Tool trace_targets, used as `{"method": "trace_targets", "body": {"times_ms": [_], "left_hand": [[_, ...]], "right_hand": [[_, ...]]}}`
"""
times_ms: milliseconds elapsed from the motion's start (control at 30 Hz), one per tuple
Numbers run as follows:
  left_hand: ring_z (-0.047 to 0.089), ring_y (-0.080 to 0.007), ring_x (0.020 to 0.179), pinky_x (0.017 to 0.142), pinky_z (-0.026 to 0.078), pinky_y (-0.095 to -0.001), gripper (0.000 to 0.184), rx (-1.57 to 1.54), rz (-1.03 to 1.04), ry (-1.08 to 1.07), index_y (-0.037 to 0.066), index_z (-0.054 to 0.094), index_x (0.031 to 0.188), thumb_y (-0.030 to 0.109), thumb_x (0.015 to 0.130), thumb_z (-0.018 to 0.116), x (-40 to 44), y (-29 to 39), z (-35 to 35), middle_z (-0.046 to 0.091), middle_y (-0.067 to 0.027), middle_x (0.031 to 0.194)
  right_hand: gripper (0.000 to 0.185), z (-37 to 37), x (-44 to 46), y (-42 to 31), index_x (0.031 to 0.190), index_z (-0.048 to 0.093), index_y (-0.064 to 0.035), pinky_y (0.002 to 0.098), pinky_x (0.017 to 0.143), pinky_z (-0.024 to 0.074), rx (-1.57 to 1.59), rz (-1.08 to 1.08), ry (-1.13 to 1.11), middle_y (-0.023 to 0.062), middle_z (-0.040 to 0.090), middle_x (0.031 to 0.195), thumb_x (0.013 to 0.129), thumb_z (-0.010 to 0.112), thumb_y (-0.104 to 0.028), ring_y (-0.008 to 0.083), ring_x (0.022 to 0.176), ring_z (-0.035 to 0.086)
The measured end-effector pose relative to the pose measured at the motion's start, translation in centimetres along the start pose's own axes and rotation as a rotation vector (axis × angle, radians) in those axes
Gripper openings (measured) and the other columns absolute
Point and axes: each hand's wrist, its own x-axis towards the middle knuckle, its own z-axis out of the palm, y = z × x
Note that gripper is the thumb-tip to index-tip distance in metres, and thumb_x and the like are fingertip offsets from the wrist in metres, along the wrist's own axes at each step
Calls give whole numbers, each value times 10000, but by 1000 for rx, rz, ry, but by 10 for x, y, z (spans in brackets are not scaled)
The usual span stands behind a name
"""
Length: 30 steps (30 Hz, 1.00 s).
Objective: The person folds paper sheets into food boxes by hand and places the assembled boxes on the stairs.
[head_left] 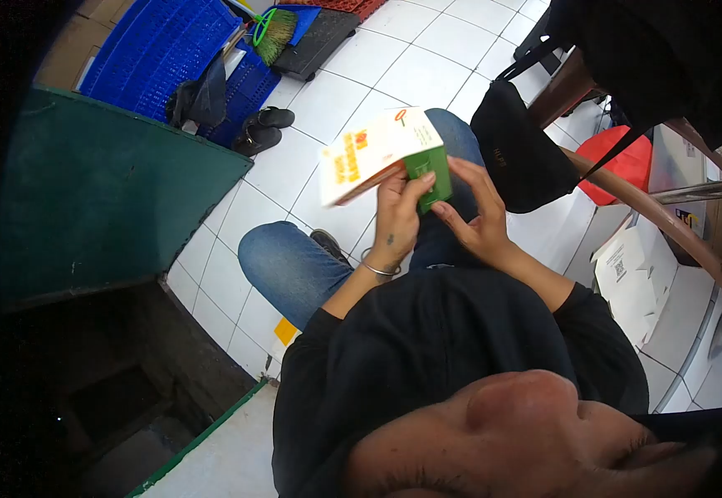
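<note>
Above my knees I hold a small cardboard box (375,159), with a white face printed in orange and a narrow green end. My left hand (401,205), with a metal bangle at its wrist, grips the box from below, its thumb lying on the green end. My right hand (485,217) is at the right of that end, with its thumb and fingertips touching the box's edges. The box is tilted, and its far end is a little blurred. Part of my left fingers is hidden beneath it.
A dark green panel (112,199) stands at the left, above a dark opening. Blue crates (157,54), black shoes (263,131) and a broom (274,35) are farther off. A black pouch (514,158) hangs at the right by a chair's curved frame (668,216). White cardboard (636,278) lies near it.
</note>
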Motion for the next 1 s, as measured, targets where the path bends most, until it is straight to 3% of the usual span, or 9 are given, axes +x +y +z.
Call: {"method": "trace_targets", "body": {"times_ms": [33, 100, 267, 367, 467, 567, 667, 767, 1000], "left_hand": [[607, -144, 1002, 901, 450, -289, 339, 59, -4, -39, -30, 596, 1183, 50, 854, 577, 3, 5, -7, 662, -86, 1120], [613, -214, 941, 855, 475, -290, 149, -159, 24, 127, -24, 651, 873, -60, 835, 511, -6, -8, -16, 630, -117, 1050], [629, -253, 875, 744, 523, -311, 255, 735, 510, -316, -85, 643, 868, -167, 825, 405, -3, 1, -62, 610, -182, 1030], [647, -244, 799, 705, 533, -316, 304, 737, 170, -373, -119, 633, 1005, -129, 823, 390, -8, 39, -20, 648, -162, 937], [657, -225, 810, 722, 530, -308, 327, 923, 350, -419, -106, 636, 1060, -17, 817, 434, 0, 15, -48, 677, -149, 991], [640, -220, 966, 841, 504, -301, 423, 616, -364, -354, -89, 588, 1196, 42, 807, 488, 1, 31, -23, 638, -170, 1159], [565, -219, 1160, 984, 436, -315, 490, 326, 100, -170, -81, 479, 1327, 78, 864, 498, 3, 12, -18, 563, -188, 1294], [453, -208, 1300, 1071, 354, -335, 507, 320, 127, -244, -78, 391, 1382, 140, 934, 485, -2, 30, -1, 490, -199, 1379], [659, -144, 904, 843, 507, -283, 259, 764, 246, -163, -66, 624, 1120, 39, 891, 682, -16, 47, 5, 703, -127, 973]], "right_hand": [[662, -4, 2, 0, 1383, 442, -68, 381, 1110, 296, 10, -12, -39, 126, 457, 1410, 879, 680, -425, 294, 1329, 415], [653, -19, -3, -7, 1378, 439, -46, 349, 1095, 309, 167, 102, -20, 125, 463, 1398, 889, 664, -415, 270, 1325, 417], [626, -36, 23, -9, 1395, 419, -14, 333, 1055, 351, 737, 355, 131, 120, 515, 1341, 948, 553, -430, 184, 1234, 493], [572, -51, 22, -12, 1335, 484, 17, 301, 985, 417, 800, 492, -6, 117, 624, 1196, 969, 525, -420, 149, 1116, 583], [522, -55, 22, -24, 1259, 546, 34, 285, 922, 470, 738, 472, -8, 131, 651, 1129, 966, 551, -397, 151, 1058, 614], [473, -56, 21, -32, 1223, 574, 43, 274, 861, 510, 675, 505, -32, 127, 672, 1069, 964, 580, -353, 146, 973, 649], [414, -52, 16, -26, 1218, 582, 51, 273, 835, 523, 645, 559, -44, 106, 690, 1034, 972, 592, -281, 141, 931, 660], [380, -54, 12, -29, 1184, 607, 58, 276, 840, 518, 667, 521, -49, 118, 684, 1064, 977, 590, -259, 137, 943, 650], [318, -52, 5, -33, 1123, 652, 30, 287, 817, 505, 274, 185, -5, 96, 670, 1031, 915, 671, -210, 157, 930, 640]]}}
